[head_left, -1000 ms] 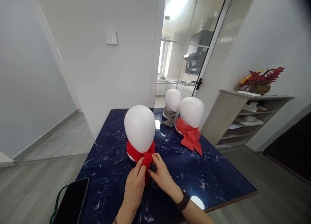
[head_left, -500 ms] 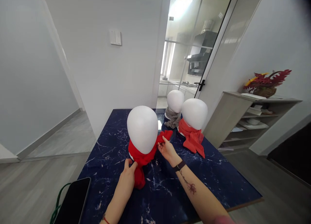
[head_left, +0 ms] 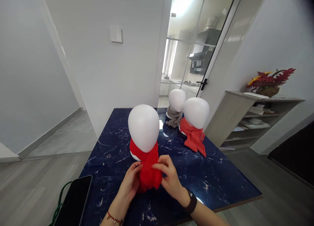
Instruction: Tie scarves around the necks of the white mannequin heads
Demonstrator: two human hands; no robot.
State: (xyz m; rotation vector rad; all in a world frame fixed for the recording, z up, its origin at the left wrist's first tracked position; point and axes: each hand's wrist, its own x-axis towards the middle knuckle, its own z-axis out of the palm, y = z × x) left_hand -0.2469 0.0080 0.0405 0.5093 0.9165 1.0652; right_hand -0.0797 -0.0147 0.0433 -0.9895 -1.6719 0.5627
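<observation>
A white foam head [head_left: 143, 127] stands on the dark blue marble table [head_left: 216, 180] with a red scarf [head_left: 148, 170] wound round its neck. Both scarf ends hang down in front of it. My left hand [head_left: 130, 183] grips the hanging cloth from the left, fingers curled on it. My right hand [head_left: 169, 178], a black band on its wrist, pinches the same cloth from the right. Both hands are closed on the scarf just below the head.
Farther back stand a second white head with a red scarf [head_left: 193, 134] and a third with a grey scarf [head_left: 174, 116]. A black phone [head_left: 73, 203] with a green cable lies at the table's near left corner. A shelf unit [head_left: 250, 121] stands to the right.
A second ago both hands were at the knot. Half a second ago my right hand held one scarf end out to the right. Now it has brought that end back to the front, beside my left.
</observation>
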